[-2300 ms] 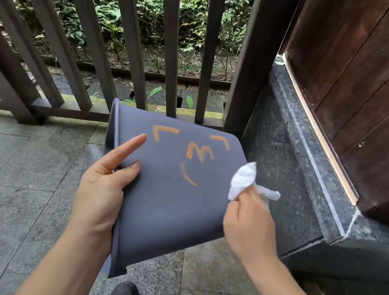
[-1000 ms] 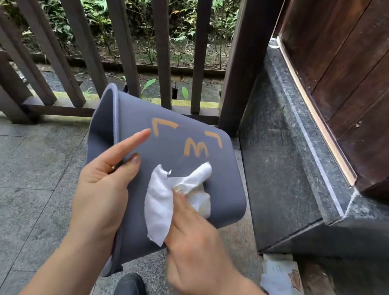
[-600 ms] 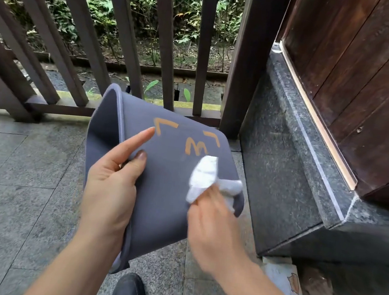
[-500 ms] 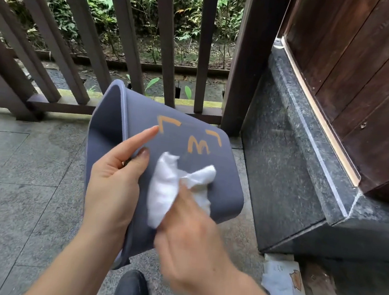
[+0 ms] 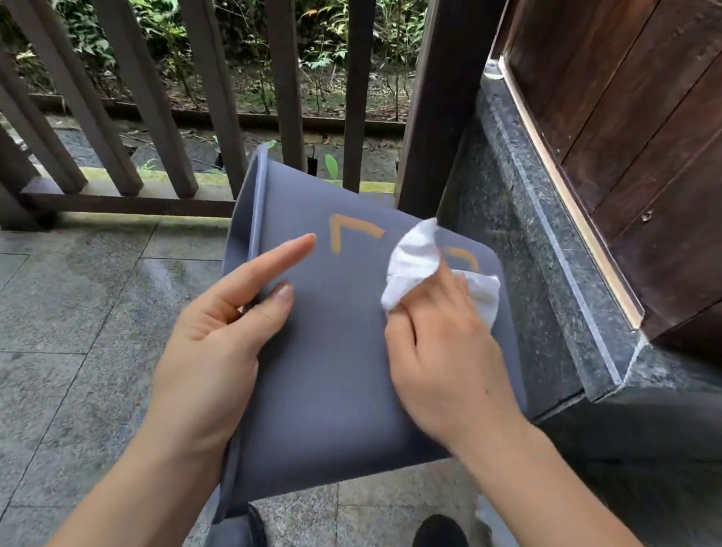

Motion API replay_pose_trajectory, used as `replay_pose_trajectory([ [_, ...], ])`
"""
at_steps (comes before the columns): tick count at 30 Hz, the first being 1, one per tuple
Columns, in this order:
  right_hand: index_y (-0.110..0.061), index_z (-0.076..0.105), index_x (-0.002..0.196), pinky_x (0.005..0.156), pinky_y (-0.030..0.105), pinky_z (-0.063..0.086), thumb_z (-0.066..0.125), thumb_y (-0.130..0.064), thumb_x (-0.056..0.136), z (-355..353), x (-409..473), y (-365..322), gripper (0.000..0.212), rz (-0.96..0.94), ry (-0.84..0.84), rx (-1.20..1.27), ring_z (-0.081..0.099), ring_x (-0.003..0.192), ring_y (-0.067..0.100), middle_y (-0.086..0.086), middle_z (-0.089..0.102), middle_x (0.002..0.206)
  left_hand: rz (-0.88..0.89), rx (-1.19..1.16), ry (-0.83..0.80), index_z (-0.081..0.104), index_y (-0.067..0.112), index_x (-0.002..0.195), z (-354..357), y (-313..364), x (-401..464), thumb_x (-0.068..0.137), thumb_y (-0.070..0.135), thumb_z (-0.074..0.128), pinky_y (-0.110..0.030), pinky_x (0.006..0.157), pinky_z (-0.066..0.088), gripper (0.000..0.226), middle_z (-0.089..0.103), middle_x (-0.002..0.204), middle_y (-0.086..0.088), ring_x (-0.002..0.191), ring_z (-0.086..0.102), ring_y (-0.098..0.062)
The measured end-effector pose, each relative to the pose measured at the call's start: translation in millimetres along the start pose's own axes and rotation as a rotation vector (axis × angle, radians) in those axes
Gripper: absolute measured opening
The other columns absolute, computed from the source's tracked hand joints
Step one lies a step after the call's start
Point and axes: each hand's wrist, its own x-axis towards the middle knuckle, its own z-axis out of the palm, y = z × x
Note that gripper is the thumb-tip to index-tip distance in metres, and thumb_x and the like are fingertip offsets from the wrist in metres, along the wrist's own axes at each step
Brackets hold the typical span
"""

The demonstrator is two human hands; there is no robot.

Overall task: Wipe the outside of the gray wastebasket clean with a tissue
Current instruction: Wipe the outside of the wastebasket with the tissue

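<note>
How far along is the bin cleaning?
Midway. The near part of the bin side looks clean. The right hand presses the tissue over the orange marks while the left hand holds the rim. One orange mark and part of another remain.

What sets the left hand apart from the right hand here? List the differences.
The left hand grips the wastebasket at its rim, forefinger straight; the right hand presses a tissue on its side. The left hand holds no tissue; the right hand does. Both touch the wastebasket.
</note>
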Motion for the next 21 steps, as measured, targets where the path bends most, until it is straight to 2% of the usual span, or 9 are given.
replay_pose_trajectory([
  [2,-0.011,0.063,0.103,0.114,0.051,0.036,0.039,-0.019,0.099,-5.8,5.9,21.2,0.026,0.148,-0.013,-0.014,0.042,0.128,0.024,0.010,0.057,0.128,-0.027,-0.017,-0.012,0.079,0.045,0.113,-2.0,1.0,-0.9,0.080,0.029,0.065,-0.025,0.082,0.055,0.038,0.065,0.083,0.009,0.083,0.060,-0.011],
  [3,-0.012,0.062,0.107,0.113,0.049,0.036,0.037,-0.020,0.101,-8.8,7.9,30.8,0.027,0.219,-0.032,-0.036,0.043,0.128,0.026,0.010,0.055,0.131,-0.032,-0.025,-0.022,0.078,0.044,0.114,-3.3,1.4,-0.9,0.079,0.029,0.065,-0.029,0.086,0.056,0.040,0.068,0.086,0.007,0.086,0.063,-0.013],
  [6,-0.017,0.057,0.120,0.109,0.044,0.038,0.032,-0.026,0.104,-11.9,6.2,47.3,0.031,0.340,-0.064,-0.071,0.043,0.134,0.026,0.005,0.051,0.137,-0.015,-0.012,-0.023,0.079,0.044,0.113,-3.2,2.0,1.8,0.079,0.027,0.064,-0.021,0.077,0.057,0.040,0.069,0.082,0.009,0.079,0.064,-0.008],
  [10,-0.012,0.060,0.114,0.101,0.034,0.032,0.040,-0.017,0.102,-7.4,-7.9,17.7,0.024,0.144,-0.003,-0.042,0.041,0.126,0.020,0.007,0.056,0.126,-0.009,-0.029,0.016,0.080,0.043,0.109,-2.4,3.1,4.2,0.079,0.024,0.064,-0.018,0.068,0.058,0.039,0.069,0.078,0.014,0.071,0.065,-0.002],
  [12,-0.004,0.065,0.113,0.110,0.033,0.030,0.050,-0.008,0.096,-1.9,-17.9,-5.9,0.024,-0.090,0.039,-0.049,0.041,0.127,0.022,0.013,0.060,0.124,-0.006,-0.016,0.021,0.080,0.043,0.109,-1.9,2.1,4.6,0.079,0.025,0.065,-0.025,0.073,0.057,0.039,0.067,0.077,0.013,0.076,0.062,-0.007],
  [14,0.000,0.067,0.118,0.118,0.045,0.036,0.057,-0.007,0.091,7.9,-29.3,-24.8,0.030,-0.271,-0.005,0.013,0.039,0.138,0.025,0.016,0.059,0.135,-0.005,-0.004,0.020,0.080,0.042,0.109,-0.8,0.6,4.8,0.078,0.026,0.065,-0.031,0.078,0.053,0.038,0.064,0.075,0.013,0.081,0.058,-0.015],
  [16,-0.003,0.062,0.130,0.123,0.047,0.029,0.054,-0.013,0.093,14.8,-34.8,-34.1,0.039,-0.418,-0.107,0.099,0.023,0.155,0.025,0.015,0.043,0.157,0.003,0.003,0.016,0.081,0.040,0.109,-3.6,-0.6,6.0,0.078,0.024,0.065,-0.026,0.076,0.056,0.038,0.070,0.078,0.011,0.080,0.065,-0.013],
  [18,-0.008,0.059,0.136,0.125,0.044,0.023,0.048,-0.020,0.097,15.5,-30.0,-29.9,0.042,-0.423,-0.134,0.141,0.013,0.158,0.021,0.007,0.032,0.165,0.008,0.019,0.018,0.080,0.039,0.111,-8.6,-1.3,7.6,0.081,0.022,0.065,-0.031,0.083,0.057,0.038,0.072,0.091,0.001,0.086,0.066,-0.018],
  [21,-0.014,0.060,0.132,0.127,0.043,0.018,0.043,-0.024,0.100,8.5,-6.7,2.2,0.038,-0.162,-0.063,0.058,0.016,0.157,0.015,0.001,0.040,0.160,0.000,0.040,0.052,0.078,0.041,0.115,-16.7,-3.2,10.7,0.093,0.016,0.063,-0.042,0.090,0.054,0.037,0.065,0.098,-0.003,0.092,0.058,-0.024],
])
